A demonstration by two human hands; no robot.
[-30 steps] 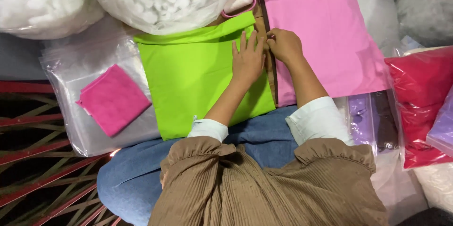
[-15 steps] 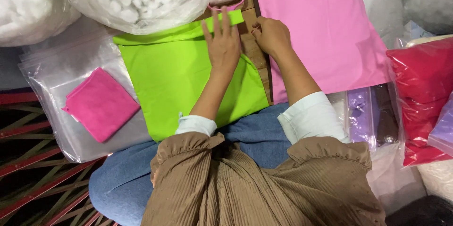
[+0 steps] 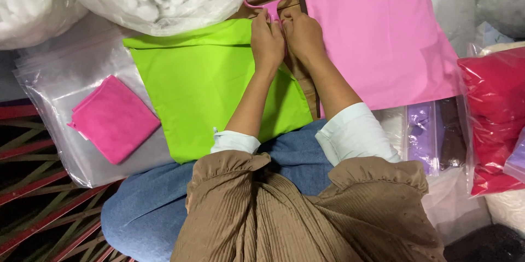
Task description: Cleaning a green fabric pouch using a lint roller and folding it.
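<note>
Here, both hands meet on a pink handle.
Left hand (image 3: 267, 43) and right hand (image 3: 302, 35) pinch the pink handle (image 3: 270, 7) at twelve o'clock of the green cloth (image 3: 210, 89).

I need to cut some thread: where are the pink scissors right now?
In the head view, the pink scissors lie top centre, their handles just beyond both hands' fingertips, between the green cloth and the pink cloth.

Dark floor mat (image 3: 38, 196) with red lattice lines, evenly lit.
</note>
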